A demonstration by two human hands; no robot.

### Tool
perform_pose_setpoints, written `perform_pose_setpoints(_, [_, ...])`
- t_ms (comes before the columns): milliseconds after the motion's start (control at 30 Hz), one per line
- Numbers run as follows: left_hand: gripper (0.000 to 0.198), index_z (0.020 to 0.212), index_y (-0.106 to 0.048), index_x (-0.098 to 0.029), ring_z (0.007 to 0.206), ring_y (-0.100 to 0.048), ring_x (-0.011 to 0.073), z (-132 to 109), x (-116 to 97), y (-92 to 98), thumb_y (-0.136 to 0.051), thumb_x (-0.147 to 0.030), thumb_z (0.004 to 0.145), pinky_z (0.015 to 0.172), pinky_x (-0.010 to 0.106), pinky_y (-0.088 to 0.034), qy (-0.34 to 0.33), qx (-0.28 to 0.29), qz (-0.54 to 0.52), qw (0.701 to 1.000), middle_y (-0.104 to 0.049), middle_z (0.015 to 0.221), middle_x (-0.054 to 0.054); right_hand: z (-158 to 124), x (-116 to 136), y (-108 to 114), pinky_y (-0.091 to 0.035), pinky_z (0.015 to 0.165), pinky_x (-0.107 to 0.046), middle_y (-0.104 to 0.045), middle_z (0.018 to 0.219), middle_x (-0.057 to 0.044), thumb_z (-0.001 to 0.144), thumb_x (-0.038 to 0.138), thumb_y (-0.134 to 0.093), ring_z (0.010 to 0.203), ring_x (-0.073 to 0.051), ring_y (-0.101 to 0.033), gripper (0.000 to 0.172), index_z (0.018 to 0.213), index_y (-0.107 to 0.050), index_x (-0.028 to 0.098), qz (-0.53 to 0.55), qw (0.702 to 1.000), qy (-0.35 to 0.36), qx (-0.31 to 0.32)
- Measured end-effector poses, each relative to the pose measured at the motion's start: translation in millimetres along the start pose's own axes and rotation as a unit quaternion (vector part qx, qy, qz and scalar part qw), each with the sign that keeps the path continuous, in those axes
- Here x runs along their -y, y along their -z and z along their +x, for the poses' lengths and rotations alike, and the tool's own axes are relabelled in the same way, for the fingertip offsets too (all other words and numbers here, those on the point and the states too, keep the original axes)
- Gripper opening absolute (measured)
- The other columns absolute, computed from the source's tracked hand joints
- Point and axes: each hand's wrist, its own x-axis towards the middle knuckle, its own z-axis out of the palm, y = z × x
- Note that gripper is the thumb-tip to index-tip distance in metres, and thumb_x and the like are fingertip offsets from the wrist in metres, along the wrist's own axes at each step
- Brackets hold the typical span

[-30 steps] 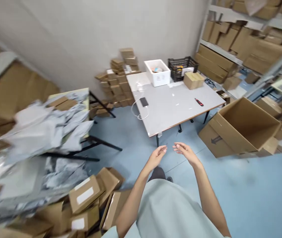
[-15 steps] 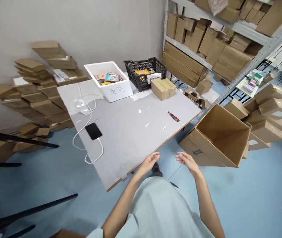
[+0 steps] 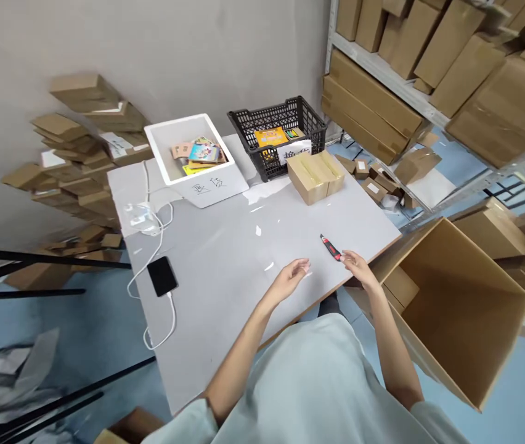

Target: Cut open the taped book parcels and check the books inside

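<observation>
Evidently, to the left of the table (image 3: 225,265), dark bars (image 3: 50,254) are seen, and beyond them, beside the table's far left corner, a stack of small cardboard boxes (image 3: 89,165) is piled up against the wall. Near the table's left edge a black phone (image 3: 162,275) is laid flat, with a white cable (image 3: 174,316) plugged into it and looped partly over that edge. At the table's far side a white foam box (image 3: 198,190), marked with handwriting, is filled partly with colourful packets (image 3: 204,153); to its right, along the same side, a black crate (image 3: 269,165) is placed with a white paper label (image 3: 294,150) on its front. Above the table's near part the left hand (image 3: 290,280) is held with its fingers parted and loosely curled, nothing being grasped. On the table's right half a taped cardboard box (image 3: 315,179) is set before the crate, and nearer the front edge lies a red-and-black cutter (image 3: 330,247). Its near end is met in view by the fingertips of the right hand (image 3: 357,268); whether it is touched or gripped cannot be told. Right of the table, a large open carton (image 3: 468,290) is stood.
</observation>
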Motion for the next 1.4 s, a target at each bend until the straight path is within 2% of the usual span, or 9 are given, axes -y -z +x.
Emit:
perform_pose_setpoints(167, [0.075, 0.138, -0.074, -0.019, 0.140, -0.075, 0.0388, 35, -26, -9.3, -0.079, -0.076, 0.090, 0.129, 0.058, -0.053, 0.064, -0.094, -0.024, 0.993, -0.080, 0.147, 0.021, 163, 46, 33, -0.051, 0.130, -0.058, -0.063, 0.164, -0.025, 0.082, 0.065, -0.090, 0.148, -0.040, -0.066, 0.089, 0.155, -0.069, 0.017, -0.065, 0.998, 0.008, 0.008])
perform_pose_setpoints(333, [0.073, 0.144, -0.071, -0.019, 0.147, -0.071, 0.0361, 84, -68, -13.8, -0.075, -0.073, 0.095, 0.131, 0.052, -0.052, 0.079, -0.149, 0.012, 0.986, -0.077, 0.152, 0.019, 316, 103, 42, -0.032, 0.141, -0.060, -0.036, 0.183, -0.028, 0.082, 0.063, -0.096, 0.174, -0.047, -0.030, 0.116, 0.176, -0.047, 0.017, -0.241, 0.966, 0.096, -0.002])
perform_pose_setpoints(533, [0.065, 0.147, -0.069, -0.021, 0.149, -0.069, 0.0343, 137, -118, -9.2, -0.068, -0.068, 0.103, 0.129, 0.048, -0.054, 0.039, -0.201, 0.044, 0.978, -0.076, 0.154, 0.016, 422, 138, 12, -0.015, 0.136, -0.079, 0.013, 0.192, -0.028, 0.066, 0.080, -0.102, 0.177, -0.057, 0.010, 0.155, 0.186, -0.019, 0.027, -0.339, 0.938, 0.057, 0.032])
perform_pose_setpoints(667, [0.062, 0.148, -0.069, -0.021, 0.146, -0.070, 0.0328, 148, -125, -13.9, -0.068, -0.065, 0.104, 0.127, 0.047, -0.055, 0.028, -0.209, 0.040, 0.977, -0.076, 0.153, 0.016, 436, 128, 1, -0.016, 0.136, -0.077, 0.012, 0.192, -0.026, 0.069, 0.076, -0.102, 0.177, -0.055, 0.005, 0.138, 0.179, -0.033, 0.029, -0.344, 0.937, 0.052, 0.036])
perform_pose_setpoints(867, [0.066, 0.147, -0.067, -0.018, 0.146, -0.071, 0.0341, 139, -105, -25.7, -0.069, -0.066, 0.102, 0.127, 0.050, -0.055, 0.052, -0.198, 0.021, 0.979, -0.076, 0.153, 0.019, 423, 104, 15, -0.039, 0.131, -0.061, -0.020, 0.184, -0.026, 0.093, 0.031, -0.083, 0.169, -0.046, -0.030, 0.086, 0.171, -0.048, 0.025, -0.344, 0.935, 0.081, -0.016])
perform_pose_setpoints(967, [0.065, 0.147, -0.068, -0.018, 0.145, -0.072, 0.0338, 135, -98, -30.4, -0.069, -0.066, 0.103, 0.128, 0.050, -0.055, 0.055, -0.179, 0.024, 0.982, -0.076, 0.153, 0.019, 420, 103, 19, -0.035, 0.133, -0.065, -0.005, 0.190, -0.025, 0.090, 0.026, -0.084, 0.176, -0.046, -0.015, 0.093, 0.174, -0.045, 0.028, -0.353, 0.931, 0.089, -0.007])
perform_pose_setpoints(1100, [0.063, 0.146, -0.070, -0.019, 0.144, -0.073, 0.0336, 127, -96, -34.8, -0.069, -0.066, 0.103, 0.128, 0.049, -0.055, 0.035, -0.154, 0.028, 0.987, -0.076, 0.152, 0.018, 421, 111, 20, -0.022, 0.136, -0.072, 0.004, 0.194, -0.023, 0.084, 0.045, -0.095, 0.179, -0.048, -0.002, 0.104, 0.174, -0.044, 0.029, -0.378, 0.924, 0.057, 0.023])
perform_pose_setpoints(1267, [0.060, 0.148, -0.071, -0.022, 0.145, -0.072, 0.0334, 86, -92, -32.4, -0.068, -0.064, 0.105, 0.127, 0.049, -0.055, 0.006, -0.140, 0.019, 0.990, -0.076, 0.152, 0.017, 405, 130, 21, -0.022, 0.137, -0.069, -0.013, 0.191, -0.026, 0.089, 0.058, -0.093, 0.178, -0.043, -0.012, 0.094, 0.168, -0.052, 0.027, -0.373, 0.926, -0.016, -0.051])
perform_pose_setpoints(1400, [0.062, 0.147, -0.073, -0.022, 0.139, -0.075, 0.0346, 32, -64, -24.9, -0.070, -0.065, 0.103, 0.120, 0.051, -0.060, 0.022, -0.162, 0.002, 0.987, -0.077, 0.151, 0.018, 376, 148, 14, -0.046, 0.127, -0.054, -0.044, 0.171, -0.029, 0.093, 0.050, -0.087, 0.159, -0.041, -0.049, 0.078, 0.160, -0.061, 0.019, -0.361, 0.925, -0.030, -0.117])
